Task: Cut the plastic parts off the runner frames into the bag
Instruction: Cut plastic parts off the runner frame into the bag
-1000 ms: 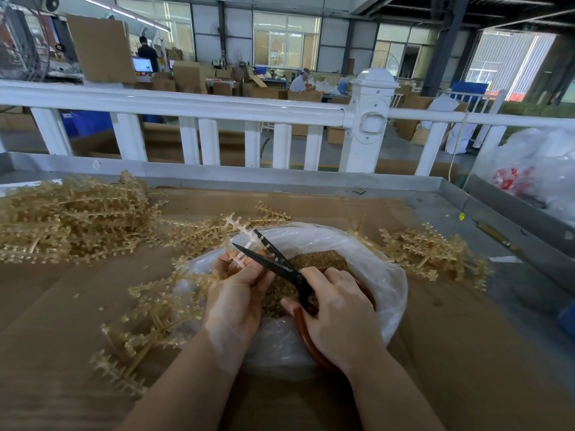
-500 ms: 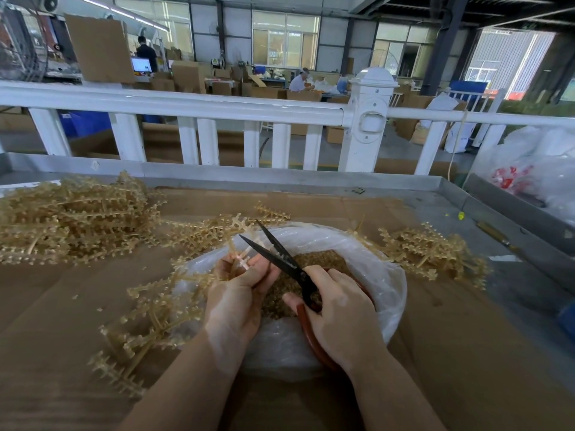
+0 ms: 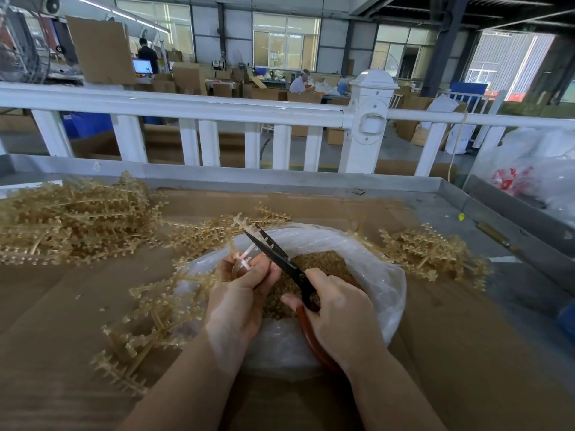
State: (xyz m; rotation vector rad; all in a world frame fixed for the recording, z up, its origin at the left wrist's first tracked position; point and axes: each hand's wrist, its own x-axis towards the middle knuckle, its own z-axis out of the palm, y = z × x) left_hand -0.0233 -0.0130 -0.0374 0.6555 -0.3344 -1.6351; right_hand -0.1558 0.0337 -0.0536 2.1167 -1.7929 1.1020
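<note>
- Amber plastic is what we work on: our left hand (image 3: 239, 293) pinches one runner frame (image 3: 245, 241) between thumb and curled fingers, its far end sticking up and away above the mouth of the bag (image 3: 385, 281).
- We wrap our right hand (image 3: 339, 315) round the red-brown handles of the scissors (image 3: 280, 259); the black blades are parted, the frame's stem lying between or just beside them, which we cannot tell.
- We judge the step to be snipping the remaining small parts off this frame, so we keep the cut point over the heap of cut parts (image 3: 314, 265) already in the bag, letting each piece drop in and not onto the cardboard sheet (image 3: 466, 353).
- We set the blades close against the stem where a part joins, so little stub stays on the piece.
- Our left fingertips sit near the blades; we slide the grip down the stem before closing, lest we nick a finger.
- Untrimmed frames wait in a pile (image 3: 71, 222) at far left, and more lie just left of the bag (image 3: 149, 318); another heap (image 3: 435, 253) sits to the right, whether bare or full we cannot tell.
</note>
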